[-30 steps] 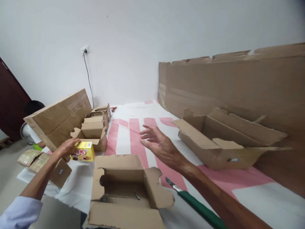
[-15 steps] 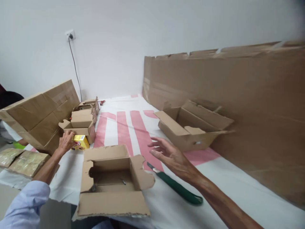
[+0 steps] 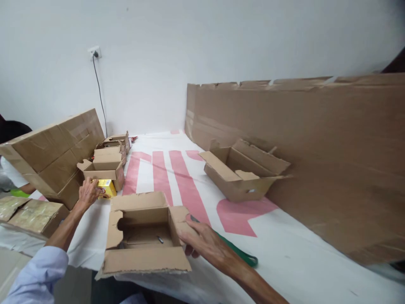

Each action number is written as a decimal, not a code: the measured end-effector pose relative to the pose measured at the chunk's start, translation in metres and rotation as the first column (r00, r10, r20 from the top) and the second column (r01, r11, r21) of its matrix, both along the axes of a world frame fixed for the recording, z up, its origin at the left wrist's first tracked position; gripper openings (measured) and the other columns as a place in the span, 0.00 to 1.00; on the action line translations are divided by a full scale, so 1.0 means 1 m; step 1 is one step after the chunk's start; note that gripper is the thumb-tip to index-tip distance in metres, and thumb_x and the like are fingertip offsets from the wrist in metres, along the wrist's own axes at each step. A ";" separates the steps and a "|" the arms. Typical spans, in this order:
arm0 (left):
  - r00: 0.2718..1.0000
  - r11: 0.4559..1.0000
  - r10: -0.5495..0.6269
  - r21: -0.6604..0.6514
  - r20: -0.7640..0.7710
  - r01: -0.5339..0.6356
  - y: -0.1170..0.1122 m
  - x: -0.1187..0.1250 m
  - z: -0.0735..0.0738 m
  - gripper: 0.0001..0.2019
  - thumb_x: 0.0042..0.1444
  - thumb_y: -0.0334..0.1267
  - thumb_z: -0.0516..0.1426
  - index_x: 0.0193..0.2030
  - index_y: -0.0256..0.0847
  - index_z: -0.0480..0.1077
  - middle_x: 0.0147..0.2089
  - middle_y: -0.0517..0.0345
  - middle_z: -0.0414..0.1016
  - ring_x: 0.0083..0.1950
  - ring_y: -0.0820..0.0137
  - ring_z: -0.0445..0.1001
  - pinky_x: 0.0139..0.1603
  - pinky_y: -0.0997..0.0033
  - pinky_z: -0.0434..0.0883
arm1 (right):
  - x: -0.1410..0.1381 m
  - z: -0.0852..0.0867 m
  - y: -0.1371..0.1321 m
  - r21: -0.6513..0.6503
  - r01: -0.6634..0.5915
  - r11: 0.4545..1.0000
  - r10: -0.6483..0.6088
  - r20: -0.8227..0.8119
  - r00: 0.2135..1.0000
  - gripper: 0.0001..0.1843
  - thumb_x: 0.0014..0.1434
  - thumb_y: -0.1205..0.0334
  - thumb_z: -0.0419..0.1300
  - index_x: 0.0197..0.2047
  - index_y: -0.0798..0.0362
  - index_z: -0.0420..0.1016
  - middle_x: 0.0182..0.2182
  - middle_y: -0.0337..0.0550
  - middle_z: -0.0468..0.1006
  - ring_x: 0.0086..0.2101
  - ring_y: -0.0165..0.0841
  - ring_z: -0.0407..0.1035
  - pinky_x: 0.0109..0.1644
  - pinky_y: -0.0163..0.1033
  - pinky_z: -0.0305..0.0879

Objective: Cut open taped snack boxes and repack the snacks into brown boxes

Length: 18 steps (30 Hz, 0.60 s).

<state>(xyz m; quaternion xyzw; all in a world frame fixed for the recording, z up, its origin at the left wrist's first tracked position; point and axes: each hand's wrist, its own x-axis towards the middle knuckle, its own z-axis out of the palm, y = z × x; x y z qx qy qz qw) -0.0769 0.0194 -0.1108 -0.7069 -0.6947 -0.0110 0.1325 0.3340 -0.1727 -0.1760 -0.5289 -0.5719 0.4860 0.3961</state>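
Observation:
Nearest to me at the table's front edge, an open cardboard box (image 3: 147,261) has its flaps folded out and a small dark object (image 3: 160,239) inside. My right hand (image 3: 202,240) grips its right-hand flap, thumb on top and fingers curled beneath. Under that hand and forearm lies a green-handled knife (image 3: 242,253), largely covered; only the tip of its blade and the handle's end show. To the left, my left hand (image 3: 89,192) is closed on the left end of a small yellow box (image 3: 107,188), which rests on the cloth beside another open carton (image 3: 101,174).
An open cardboard box (image 3: 234,185) stands right of centre before a tall cardboard panel (image 3: 300,139). Further cartons (image 3: 117,141) line up at the back left, beside a large leaning box (image 3: 63,152). Taped packages (image 3: 34,215) lie far left. Someone's arm (image 3: 28,188) shows there.
My right hand has come down and left from above the knife onto the near box's right flap and closed on it. My left hand stays at the yellow box. The view has shifted slightly.

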 end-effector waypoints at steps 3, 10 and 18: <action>1.000 1.000 0.021 0.018 0.012 -0.021 0.007 0.004 -0.003 0.16 0.65 0.40 0.56 0.58 0.45 0.74 0.62 0.42 0.67 0.61 0.51 0.69 0.53 0.57 0.73 | -0.005 0.003 0.017 -0.061 -0.026 0.998 0.022 -0.071 0.997 0.19 0.58 0.43 0.63 0.30 0.51 0.74 0.22 0.40 0.78 0.26 0.39 0.78 0.30 0.39 0.71; 0.998 0.998 0.052 0.020 0.035 -0.053 0.024 0.005 -0.001 0.16 0.64 0.38 0.56 0.56 0.46 0.76 0.60 0.43 0.68 0.60 0.51 0.69 0.54 0.57 0.73 | 0.005 0.034 0.080 -0.093 0.196 0.976 -0.212 -0.219 0.952 0.13 0.49 0.56 0.69 0.25 0.50 0.69 0.21 0.39 0.77 0.25 0.36 0.77 0.29 0.37 0.77; 0.996 0.997 0.074 0.005 0.045 -0.074 0.036 0.005 0.002 0.17 0.64 0.38 0.55 0.57 0.45 0.77 0.58 0.43 0.68 0.62 0.51 0.68 0.55 0.58 0.73 | 0.000 0.045 0.149 -0.126 0.265 0.956 -0.289 -0.243 0.926 0.10 0.50 0.68 0.69 0.24 0.53 0.71 0.18 0.39 0.75 0.22 0.33 0.76 0.23 0.32 0.75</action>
